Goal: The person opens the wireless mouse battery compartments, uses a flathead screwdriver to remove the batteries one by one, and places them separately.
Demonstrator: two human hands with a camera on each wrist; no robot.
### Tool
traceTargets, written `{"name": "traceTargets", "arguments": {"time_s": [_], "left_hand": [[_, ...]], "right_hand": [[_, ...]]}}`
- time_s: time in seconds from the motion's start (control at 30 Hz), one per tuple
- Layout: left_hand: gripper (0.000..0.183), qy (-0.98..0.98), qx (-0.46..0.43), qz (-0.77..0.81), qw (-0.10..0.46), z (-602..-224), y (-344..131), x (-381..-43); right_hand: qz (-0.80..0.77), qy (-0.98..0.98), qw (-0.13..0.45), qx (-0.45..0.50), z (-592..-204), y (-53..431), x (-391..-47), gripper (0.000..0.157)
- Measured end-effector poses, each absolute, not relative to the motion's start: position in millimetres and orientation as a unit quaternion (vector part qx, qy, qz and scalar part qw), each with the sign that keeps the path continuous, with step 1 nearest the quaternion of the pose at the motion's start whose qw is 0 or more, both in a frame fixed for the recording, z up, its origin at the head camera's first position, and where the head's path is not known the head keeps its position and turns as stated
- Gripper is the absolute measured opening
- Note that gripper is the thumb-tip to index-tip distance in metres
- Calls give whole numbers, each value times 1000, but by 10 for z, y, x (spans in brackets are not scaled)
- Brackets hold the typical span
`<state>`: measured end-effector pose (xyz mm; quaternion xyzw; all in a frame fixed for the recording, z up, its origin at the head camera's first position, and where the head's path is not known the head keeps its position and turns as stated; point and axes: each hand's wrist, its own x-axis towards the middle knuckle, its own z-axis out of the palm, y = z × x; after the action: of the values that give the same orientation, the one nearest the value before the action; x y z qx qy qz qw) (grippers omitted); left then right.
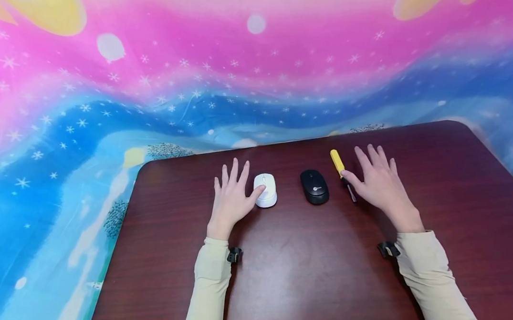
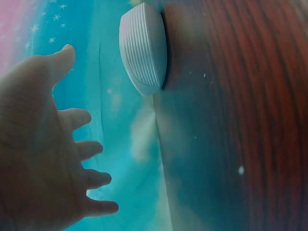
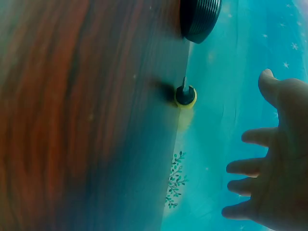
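My left hand is spread beside a white computer mouse, its thumb overlapping the mouse in the head view. The left wrist view shows a gap between that hand and the ribbed side of the white mouse. My right hand hovers with fingers spread, just right of a screwdriver with a yellow and black handle. In the right wrist view the hand stands apart from the screwdriver, whose shaft points toward the camera. Neither hand holds anything.
A black computer mouse lies between the white mouse and the screwdriver. All of them are on a dark red-brown wooden table with rounded corners. Behind the far edge hangs a pink and blue patterned cloth.
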<state>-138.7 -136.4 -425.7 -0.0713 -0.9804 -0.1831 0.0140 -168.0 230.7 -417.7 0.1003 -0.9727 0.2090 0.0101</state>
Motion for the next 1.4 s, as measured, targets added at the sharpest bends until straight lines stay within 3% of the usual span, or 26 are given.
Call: {"name": "traceTargets", "arguments": {"time_s": [0.67,1.0,1.4], "left_hand": [[83,-972,-102,-213,8,-4297,-1353,-1346],[75,-970,-91,-224,11,-4329,-1411,-1328],[69,-964,-96,-247,25,-4329,-1431,-1319]], "right_hand": [[207,-963,49,165,-4089,1935,-1696,68],[219,-950,107,197,-4135,1774,-1674,56],[247,-941,97,210,-4136,1543,-1664,54]]}}
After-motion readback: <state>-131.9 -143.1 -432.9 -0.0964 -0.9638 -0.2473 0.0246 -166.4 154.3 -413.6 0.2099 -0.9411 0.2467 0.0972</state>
